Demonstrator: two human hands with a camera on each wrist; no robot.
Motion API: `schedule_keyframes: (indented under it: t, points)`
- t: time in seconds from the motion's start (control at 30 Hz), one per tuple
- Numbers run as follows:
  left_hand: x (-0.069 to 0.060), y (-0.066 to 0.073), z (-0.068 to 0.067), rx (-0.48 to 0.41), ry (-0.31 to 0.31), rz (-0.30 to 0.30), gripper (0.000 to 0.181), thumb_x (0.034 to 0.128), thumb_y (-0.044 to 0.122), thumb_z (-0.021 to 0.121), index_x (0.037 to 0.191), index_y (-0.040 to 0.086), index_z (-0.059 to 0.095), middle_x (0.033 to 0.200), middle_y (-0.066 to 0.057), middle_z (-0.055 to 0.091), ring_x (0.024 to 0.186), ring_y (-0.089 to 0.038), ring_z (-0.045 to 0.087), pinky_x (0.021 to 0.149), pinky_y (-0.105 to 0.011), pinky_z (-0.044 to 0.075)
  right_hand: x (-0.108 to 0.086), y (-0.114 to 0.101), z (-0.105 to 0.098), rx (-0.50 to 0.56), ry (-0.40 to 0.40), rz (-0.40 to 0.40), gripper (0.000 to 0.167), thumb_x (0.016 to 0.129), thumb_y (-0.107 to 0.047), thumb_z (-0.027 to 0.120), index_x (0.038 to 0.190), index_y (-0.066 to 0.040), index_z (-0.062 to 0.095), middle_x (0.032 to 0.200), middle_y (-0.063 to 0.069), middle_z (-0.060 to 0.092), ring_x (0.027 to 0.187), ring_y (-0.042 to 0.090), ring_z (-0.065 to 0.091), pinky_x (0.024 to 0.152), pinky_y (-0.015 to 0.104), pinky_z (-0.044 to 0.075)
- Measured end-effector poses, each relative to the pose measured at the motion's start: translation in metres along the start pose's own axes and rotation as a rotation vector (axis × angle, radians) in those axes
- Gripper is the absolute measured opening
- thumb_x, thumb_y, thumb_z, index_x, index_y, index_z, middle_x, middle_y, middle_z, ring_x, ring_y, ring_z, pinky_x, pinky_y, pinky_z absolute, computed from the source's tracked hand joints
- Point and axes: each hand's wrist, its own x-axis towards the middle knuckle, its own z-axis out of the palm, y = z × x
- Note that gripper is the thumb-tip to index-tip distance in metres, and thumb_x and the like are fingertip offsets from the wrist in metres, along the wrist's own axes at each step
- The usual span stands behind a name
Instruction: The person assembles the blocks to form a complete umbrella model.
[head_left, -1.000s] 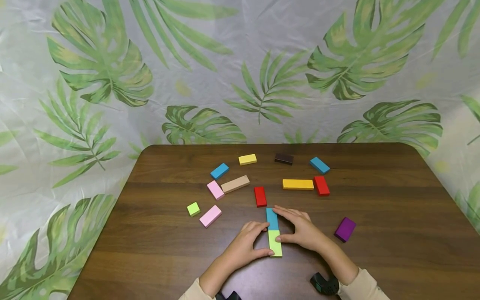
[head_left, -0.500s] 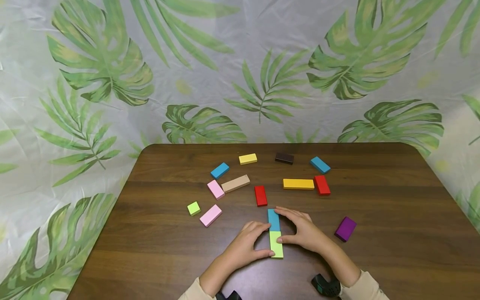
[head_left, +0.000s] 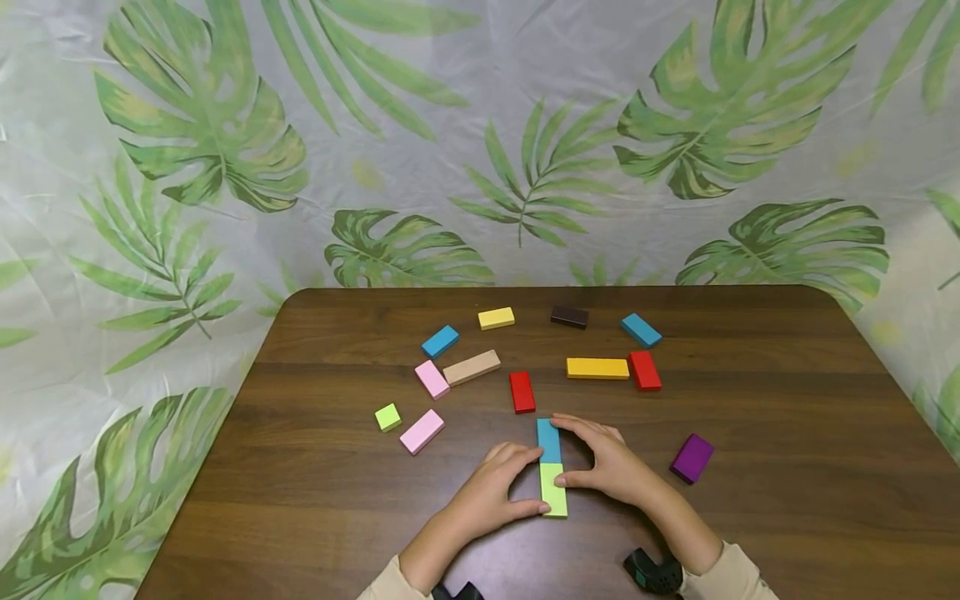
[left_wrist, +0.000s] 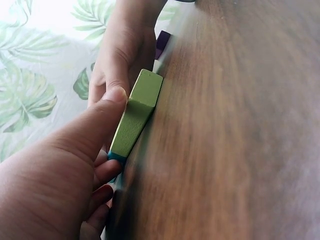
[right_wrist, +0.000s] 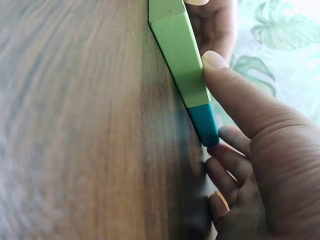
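A light green block and a blue block lie flat, end to end, on the wooden table. My left hand is on their left, its thumb at the green block's near corner and a fingertip by the joint. From the right, my right hand sets its thumb against the green block's side and reaches a forefinger to the blue block's far end. In the right wrist view the blue block meets the green one closely. My left fingers partly hide the blue end in the left wrist view.
Beyond the hands a red block lies closest. Pink blocks and a small green cube are at left. A purple block sits at right. Farther back are a tan block, a yellow-orange block and several others.
The green and blue pair has shifted slightly to the right and toward me. Both hands keep nearly the same pose around it; the other blocks stay put.
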Motion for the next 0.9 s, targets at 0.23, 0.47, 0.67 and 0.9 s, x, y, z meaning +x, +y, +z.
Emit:
schedule_keyframes:
  t: [0.23,0.47,0.67,0.9]
  points:
    - [0.0000,0.0008,-0.0004,0.000,-0.008,-0.006,0.066,0.0779,0.048,0.063,0.129,0.010,0.048,0.115,0.002,0.052,0.112,-0.017,0.042,0.095,-0.033,0.034,-0.0004,0.0012,0.0000,-0.008,-0.005,-0.016,0.076,0.069,-0.050,0.071,0.133,-0.018,0.044,0.135,0.003,0.042,0.124,0.027,0.036,0.095,0.053,0.020]
    - [0.0000,0.0016,-0.0012,0.004,-0.010,-0.008,0.065,0.0782,0.048,0.063,0.128,0.010,0.049,0.115,0.002,0.052,0.112,-0.016,0.042,0.095,-0.033,0.034,-0.0020,0.0020,0.0012,-0.010,0.005,-0.043,0.074,0.070,-0.048,0.071,0.133,-0.018,0.046,0.136,0.005,0.040,0.124,0.029,0.035,0.094,0.054,0.021]
    - [0.0003,0.0021,-0.0012,-0.001,-0.012,-0.016,0.065,0.0783,0.048,0.063,0.129,0.010,0.048,0.116,0.002,0.051,0.113,-0.017,0.042,0.095,-0.033,0.034,-0.0034,0.0005,0.0011,-0.007,0.016,-0.013,0.072,0.070,-0.049,0.071,0.131,-0.020,0.047,0.135,0.008,0.041,0.122,0.033,0.035,0.095,0.057,0.018]
    - [0.0009,0.0018,-0.0020,-0.013,-0.022,-0.034,0.065,0.0790,0.048,0.062,0.129,0.010,0.047,0.117,0.001,0.051,0.113,-0.017,0.042,0.095,-0.034,0.034,-0.0030,-0.0006,0.0014,-0.017,0.015,0.002,0.072,0.069,-0.049,0.070,0.131,-0.020,0.048,0.134,0.009,0.041,0.122,0.034,0.035,0.095,0.059,0.018]
